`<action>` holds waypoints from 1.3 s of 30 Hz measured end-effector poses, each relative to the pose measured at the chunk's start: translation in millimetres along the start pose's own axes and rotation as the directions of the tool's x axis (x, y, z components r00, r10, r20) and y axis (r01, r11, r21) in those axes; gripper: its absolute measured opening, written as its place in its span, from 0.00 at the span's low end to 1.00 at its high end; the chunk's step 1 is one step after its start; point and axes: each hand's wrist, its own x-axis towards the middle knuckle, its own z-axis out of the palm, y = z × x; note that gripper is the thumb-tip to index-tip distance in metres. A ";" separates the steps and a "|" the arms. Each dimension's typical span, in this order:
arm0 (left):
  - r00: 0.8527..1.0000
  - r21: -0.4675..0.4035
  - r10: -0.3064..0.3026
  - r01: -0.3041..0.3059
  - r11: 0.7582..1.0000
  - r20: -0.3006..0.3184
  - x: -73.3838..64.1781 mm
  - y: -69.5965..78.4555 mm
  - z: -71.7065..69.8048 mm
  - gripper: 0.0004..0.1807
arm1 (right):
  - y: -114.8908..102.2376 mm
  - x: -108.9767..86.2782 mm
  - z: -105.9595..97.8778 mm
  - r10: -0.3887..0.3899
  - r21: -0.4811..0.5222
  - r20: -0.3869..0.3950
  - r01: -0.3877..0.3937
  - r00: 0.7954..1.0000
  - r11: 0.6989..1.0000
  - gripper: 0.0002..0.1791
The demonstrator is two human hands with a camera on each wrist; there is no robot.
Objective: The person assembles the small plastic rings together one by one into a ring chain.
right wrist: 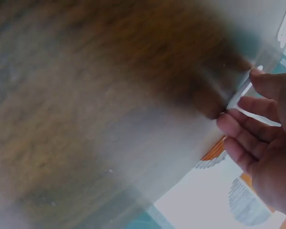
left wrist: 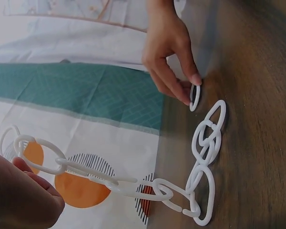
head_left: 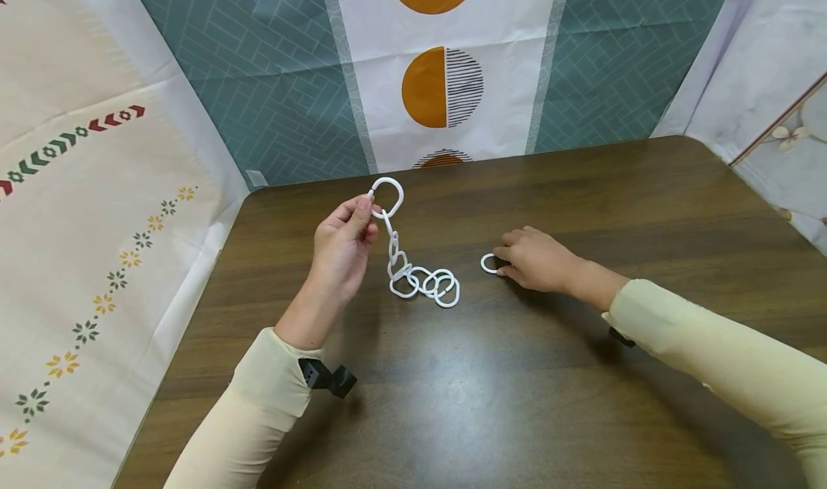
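My left hand [head_left: 341, 245] pinches the end link of a white plastic chain [head_left: 402, 194] between thumb and fingers, raised over the table's left half. From there several links hang down, and the rest lie bunched on the wood. To the right of that bunch, my right hand [head_left: 541, 261] is low at the tabletop, its thumb and fingertips gripping a separate white plastic link [head_left: 482, 262]. In the left wrist view this single link [left wrist: 192, 110] stands on edge, apart from the chain. The right wrist view shows the thumb and fingers near the wood, the link mostly hidden.
The dark brown wooden table [head_left: 465, 388] fills the foreground. A patterned cloth [head_left: 271, 87] with orange circles hangs behind its far edge, and a cream embroidered cloth [head_left: 77, 259] hangs along the left. A black wrist device [head_left: 326, 376] is strapped below my left cuff.
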 end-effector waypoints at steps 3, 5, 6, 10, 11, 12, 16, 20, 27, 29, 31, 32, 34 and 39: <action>1.000 0.000 -0.001 0.001 1.000 0.001 -0.8 0.1 0.6 0.08 | 0.1 -0.2 -1.8 -0.028 -0.038 -0.027 0.027 0.999 0.999 0.05; 1.000 0.000 0.001 -0.001 1.000 0.000 -1.4 -0.3 1.1 0.08 | 1.9 -0.6 -4.2 -0.004 -0.011 -0.032 0.004 0.999 1.000 0.05; 1.000 0.003 0.002 -0.002 1.000 0.001 -1.8 -0.8 1.4 0.08 | 3.2 -0.9 -6.1 0.021 0.016 -0.029 -0.021 0.999 1.000 0.06; 1.000 0.019 -0.012 0.011 1.000 0.013 -3.1 -6.0 2.1 0.08 | 8.5 -2.0 -17.1 0.153 0.178 -0.040 -0.143 0.987 0.974 0.05; 1.000 0.026 -0.018 0.018 1.000 0.014 -3.5 -8.2 2.5 0.07 | 9.4 -1.8 -20.2 0.184 0.223 -0.051 -0.168 0.982 0.960 0.03; 1.000 0.033 -0.024 0.023 0.999 0.015 -3.5 -10.8 2.8 0.07 | 9.8 -1.4 -23.6 0.207 0.264 -0.069 -0.182 0.976 0.947 0.03; 0.999 0.060 -0.040 0.039 0.997 0.010 -3.5 -21.1 5.1 0.07 | 6.6 2.9 -37.2 0.265 0.388 -0.151 -0.189 0.952 0.902 0.05; 0.999 0.092 -0.051 0.050 0.995 0.013 -2.2 -30.1 8.4 0.08 | 0.0 7.3 -48.3 0.321 0.485 -0.191 -0.195 0.928 0.853 0.04; 0.997 0.187 -0.074 0.071 0.980 0.008 -2.1 -42.4 14.9 0.02 | -15.1 17.5 -67.7 0.481 0.698 -0.218 -0.209 0.849 0.685 0.06; 0.997 0.214 -0.081 0.077 0.974 0.011 -2.9 -45.0 16.6 0.03 | -20.3 21.8 -73.1 0.502 0.732 -0.220 -0.199 0.836 0.651 0.06; 0.996 0.247 -0.083 0.078 0.966 0.012 -4.0 -47.6 18.4 0.05 | -25.8 26.0 -77.1 0.512 0.754 -0.216 -0.191 0.831 0.628 0.07; 0.996 0.259 -0.084 0.078 0.963 0.013 -4.7 -48.8 19.4 0.06 | -28.6 28.0 -78.4 0.515 0.759 -0.217 -0.188 0.829 0.623 0.06; 0.996 0.280 -0.088 0.080 0.957 0.016 -5.6 -51.5 21.4 0.06 | -33.9 32.1 -80.0 0.511 0.762 -0.222 -0.179 0.831 0.623 0.06; 0.994 0.318 -0.104 0.090 0.944 0.027 -8.8 -56.2 26.8 0.07 | -45.0 41.4 -79.3 0.478 0.720 -0.279 -0.147 0.833 0.678 0.06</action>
